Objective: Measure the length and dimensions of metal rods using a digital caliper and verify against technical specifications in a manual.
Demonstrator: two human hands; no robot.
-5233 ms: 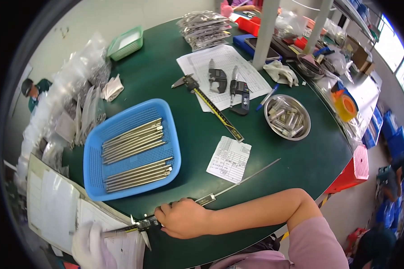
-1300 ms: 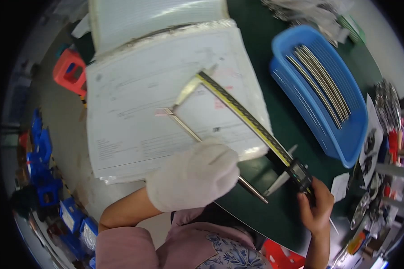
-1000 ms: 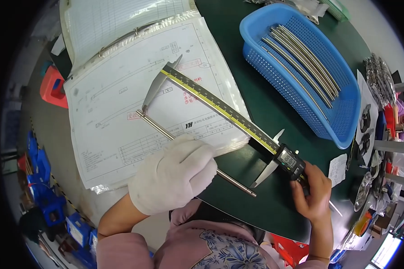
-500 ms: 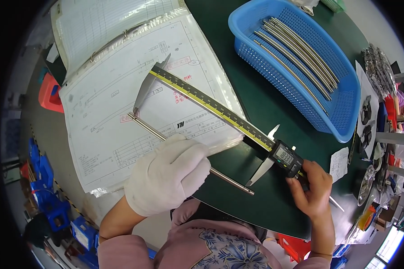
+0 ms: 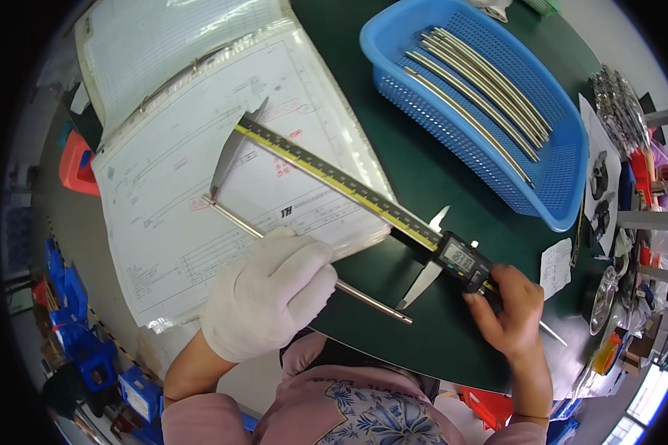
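A long digital caliper (image 5: 349, 189) lies slanted over an open binder of drawings (image 5: 200, 170) and the dark green table (image 5: 416, 170). Between its two jaws sits a thin metal rod (image 5: 237, 221), one end at the fixed jaw, the other at the sliding jaw. My left hand (image 5: 269, 295), in a white glove, is closed over the rod's middle. My bare right hand (image 5: 506, 311) grips the caliper's slider beside its display.
A blue plastic basket (image 5: 564, 159) with several metal rods lies at the upper right. Beyond it are papers, small black tools and a metal bowl (image 5: 605, 300) at the table's right edge. A paper slip (image 5: 553, 267) lies near my right hand. A red stool (image 5: 76, 163) stands left.
The view has swung from the table's far side onto the binder. The caliper now spans the rod, and its slider has come in against the rod's near end. Both hands keep their hold.
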